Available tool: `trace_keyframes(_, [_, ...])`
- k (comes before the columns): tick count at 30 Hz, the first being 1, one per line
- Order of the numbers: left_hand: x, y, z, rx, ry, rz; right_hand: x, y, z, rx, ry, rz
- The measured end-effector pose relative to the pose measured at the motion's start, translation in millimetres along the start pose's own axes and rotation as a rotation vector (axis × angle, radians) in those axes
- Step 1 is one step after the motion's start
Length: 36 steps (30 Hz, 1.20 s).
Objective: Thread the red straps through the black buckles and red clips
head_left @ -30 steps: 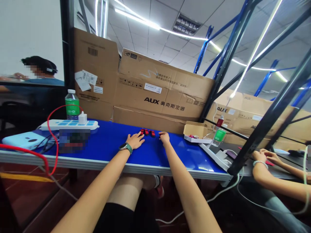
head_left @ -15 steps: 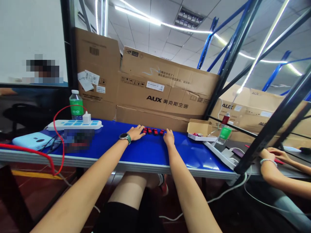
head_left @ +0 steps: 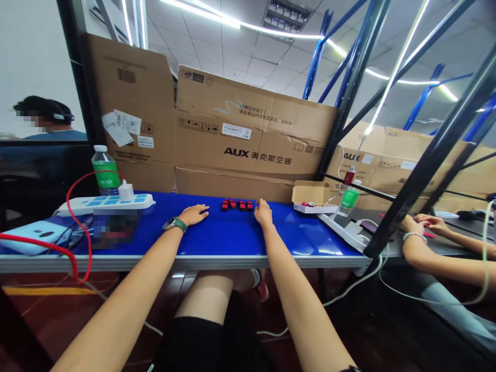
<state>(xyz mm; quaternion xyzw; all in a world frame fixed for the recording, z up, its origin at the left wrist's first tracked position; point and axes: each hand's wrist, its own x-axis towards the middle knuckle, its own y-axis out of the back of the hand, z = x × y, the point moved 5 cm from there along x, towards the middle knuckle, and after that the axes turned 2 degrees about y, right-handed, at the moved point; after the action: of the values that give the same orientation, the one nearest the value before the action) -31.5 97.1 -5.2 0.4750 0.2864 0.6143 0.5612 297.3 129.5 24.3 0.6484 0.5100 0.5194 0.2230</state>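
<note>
A row of several small red-and-black pieces (head_left: 236, 205) lies on the blue tabletop (head_left: 225, 237), near its back edge. My right hand (head_left: 263, 213) rests on the table with its fingertips right beside the row's right end, and it holds nothing I can see. My left hand (head_left: 193, 214), lying flat and palm down, holds nothing and stands a little apart from the row's left end. A dark watch (head_left: 174, 224) with a green strap circles my left wrist.
Large cardboard AUX boxes (head_left: 251, 139) stand along the table's back. A power strip (head_left: 104, 202), a green-labelled water bottle (head_left: 105, 171), a red cable and a pale blue device (head_left: 34, 232) sit left. An open small carton (head_left: 312, 199) sits right. A co-worker's hands (head_left: 420, 225) work at the neighbouring table.
My left hand has slid left, away from the red-and-black row. My right hand stays beside the row's right end. The whole view has shifted slightly up and left.
</note>
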Motion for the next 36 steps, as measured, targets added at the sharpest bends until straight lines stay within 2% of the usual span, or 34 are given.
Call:
trace_keyframes(2, [-0.6, 2.1, -0.3, -0.030, -0.019, 0.018, -2.8, 2.4, 8.1, -0.062, -0.102, 0.023])
trace_keyframes(6, [-0.6, 2.3, -2.8, -0.037, -0.024, 0.027, -8.8, -12.2, 21.2, -0.152, -0.280, -0.253])
trace_keyframes(8, [0.6, 0.5, -3.8, -0.024, -0.023, 0.015, -9.5, -16.5, 23.0, -0.158, -0.295, -0.304])
trace_keyframes(12, [3.0, -2.1, -5.5, -0.016, -0.028, 0.013, -9.1, -17.7, 24.1, -0.154, -0.277, -0.266])
trace_keyframes(15, [3.5, -2.7, -5.7, -0.018, -0.038, 0.016, -9.7, -9.6, 19.6, -0.140, -0.258, -0.135])
trace_keyframes(17, [3.1, -2.6, -5.6, -0.006, -0.035, 0.015, -9.8, -0.2, 5.0, -0.119, -0.164, 0.023])
trace_keyframes(19, [2.6, -2.6, -4.8, 0.016, -0.032, 0.011, -11.1, 2.2, -24.3, -0.067, 0.092, 0.104])
trace_keyframes(20, [2.4, -2.9, -4.2, 0.030, -0.034, 0.007, -13.2, -1.0, -41.7, -0.037, 0.245, 0.091])
trace_keyframes(22, [2.4, -4.2, -2.9, 0.063, -0.041, -0.008, -21.1, -15.5, -75.9, 0.021, 0.550, -0.038])
trace_keyframes(24, [2.8, -5.3, -2.1, 0.083, -0.048, -0.011, -28.6, -34.0, -96.5, 0.051, 0.691, -0.227])
trace_keyframes(26, [3.2, -5.1, -1.9, 0.080, -0.046, 0.002, -31.8, -44.7, -103.9, 0.092, 0.728, -0.327])
trace_keyframes(31, [-1.1, 1.3, 7.7, 0.060, -0.049, 0.052, -25.9, -37.2, -93.9, 0.338, 0.720, -0.255])
trace_keyframes(33, [-5.8, 5.5, 21.6, 0.026, -0.124, 0.089, -23.0, -36.9, -89.7, 0.365, 0.701, -0.233])
trace_keyframes(36, [-14.3, 5.3, 51.7, -0.071, -0.367, 0.059, -21.5, -39.7, -89.5, 0.361, 0.708, -0.186])
